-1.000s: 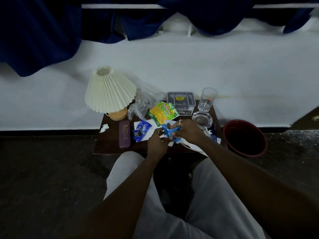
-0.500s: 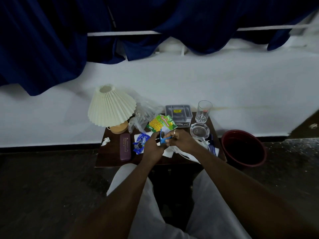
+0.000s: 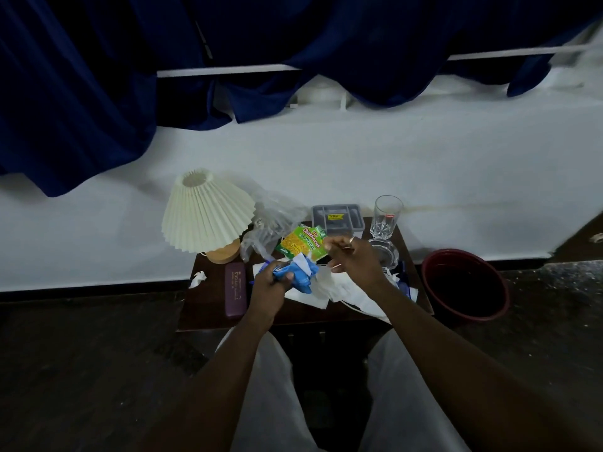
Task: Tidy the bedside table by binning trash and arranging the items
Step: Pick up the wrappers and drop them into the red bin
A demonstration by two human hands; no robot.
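My left hand (image 3: 270, 283) grips a crumpled bundle of blue wrappers (image 3: 305, 275) just above the dark bedside table (image 3: 208, 318). My right hand (image 3: 354, 259) is behind and to the right of it. Its fingertips pinch the right edge of the green and yellow snack packet (image 3: 301, 244). White tissue sheets (image 3: 342, 290) lie spread under both hands. A small crumpled tissue (image 3: 198, 278) sits at the table's left edge. The dark red bin (image 3: 466, 283) stands on the floor, right of the table.
A pleated cream lamp (image 3: 205, 213) stands at the back left, with a purple spectacles case (image 3: 235, 290) in front of it. A clear plastic bag (image 3: 275, 220), a grey tray (image 3: 337, 216), a drinking glass (image 3: 386, 216) and a glass ashtray (image 3: 388, 254) line the back.
The view has tilted up. My left hand has gathered the blue wrappers, including the one that lay by the case. My right hand has moved back onto the green packet.
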